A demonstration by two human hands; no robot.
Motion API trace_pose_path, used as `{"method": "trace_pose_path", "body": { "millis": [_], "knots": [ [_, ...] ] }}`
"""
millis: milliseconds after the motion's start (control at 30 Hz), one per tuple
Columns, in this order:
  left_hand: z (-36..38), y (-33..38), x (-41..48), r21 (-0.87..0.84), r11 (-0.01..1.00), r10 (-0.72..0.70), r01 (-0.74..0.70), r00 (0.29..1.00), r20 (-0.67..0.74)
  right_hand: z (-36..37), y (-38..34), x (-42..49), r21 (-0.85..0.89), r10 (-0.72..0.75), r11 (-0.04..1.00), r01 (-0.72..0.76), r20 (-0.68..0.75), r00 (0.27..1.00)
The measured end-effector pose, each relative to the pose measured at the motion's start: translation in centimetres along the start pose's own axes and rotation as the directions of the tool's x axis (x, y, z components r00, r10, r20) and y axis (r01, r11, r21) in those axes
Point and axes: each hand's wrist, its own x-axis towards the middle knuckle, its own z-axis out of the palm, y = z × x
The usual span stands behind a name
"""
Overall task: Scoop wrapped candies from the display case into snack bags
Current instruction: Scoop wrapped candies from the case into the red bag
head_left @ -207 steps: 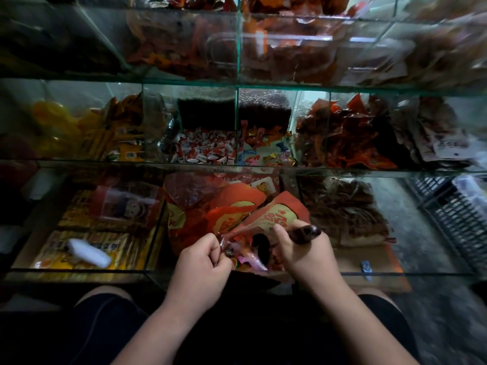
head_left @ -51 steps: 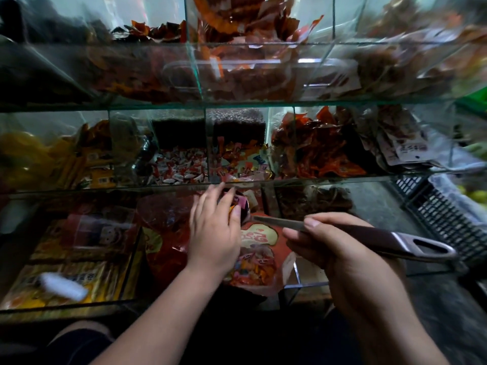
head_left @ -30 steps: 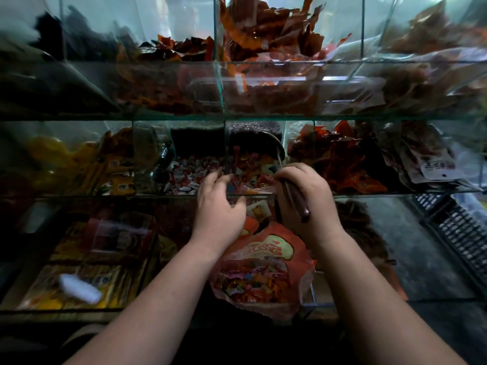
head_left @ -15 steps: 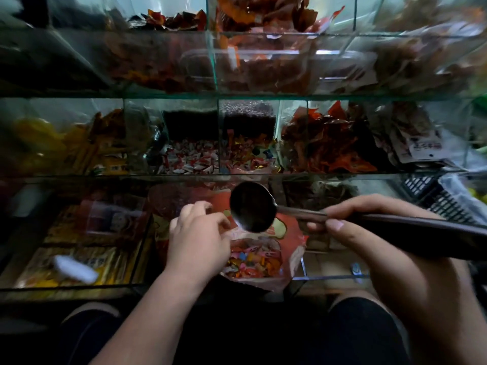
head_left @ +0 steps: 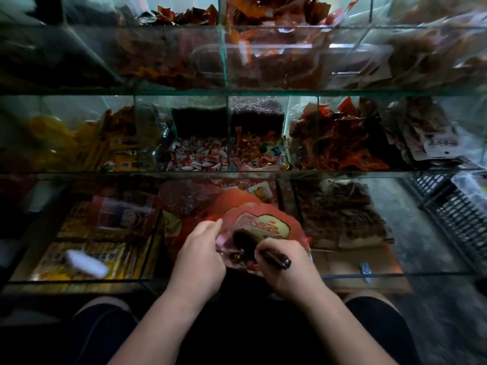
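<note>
A red snack bag [head_left: 266, 225] with a cream label sits open in front of me at the lower middle. My left hand [head_left: 199, 256] pinches its near-left rim and holds the mouth apart. My right hand [head_left: 286, 267] grips the dark handle of a metal scoop [head_left: 243, 242], whose bowl is down inside the bag among wrapped candies [head_left: 237, 259]. In the glass display case [head_left: 226, 85], the middle shelf holds a bin of red-and-white wrapped candies [head_left: 200, 158] and a bin of mixed colourful candies [head_left: 257, 154].
Other glass bins hold orange and brown snack packets [head_left: 340, 143], yellow packs [head_left: 60, 143] and boxes [head_left: 87, 259] at lower left. More red bags [head_left: 189, 201] lie behind the open one. A dark plastic crate [head_left: 458, 206] stands at right. My knees are below.
The scoop, held level above the bag half a second ago, has tipped down into it. My right hand has come in close to the bag's mouth; my left hand keeps holding the rim.
</note>
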Motion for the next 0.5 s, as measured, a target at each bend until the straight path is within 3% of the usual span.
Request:
{"method": "trace_pose_path", "body": {
  "millis": [100,233,400,467,500],
  "knots": [
    [-0.1,-0.2,-0.2,-0.011,1.0,-0.013,0.013,1.0,-0.005,1.1,0.6,0.4,0.11,0.141,0.986,-0.127,-0.122,0.983],
    [-0.3,0.1,-0.5,-0.058,0.998,0.002,-0.005,0.998,-0.055,0.7,0.3,0.3,0.282,0.231,0.942,-0.181,-0.157,0.96],
    [-0.4,0.0,-1.0,-0.107,0.993,0.031,-0.04,0.996,-0.082,2.3,0.0,0.9,0.088,0.23,0.97,-0.225,-0.055,0.972],
    [-0.4,-0.1,-1.2,-0.12,0.992,0.036,-0.047,0.995,-0.093,2.5,-0.1,1.5,0.137,0.282,0.953,-0.272,-0.065,0.957],
    [-0.3,-0.2,-1.3,-0.128,0.991,0.032,-0.045,0.994,-0.103,2.4,0.0,1.8,0.25,0.346,0.914,-0.319,-0.072,0.936]
  ]
}}
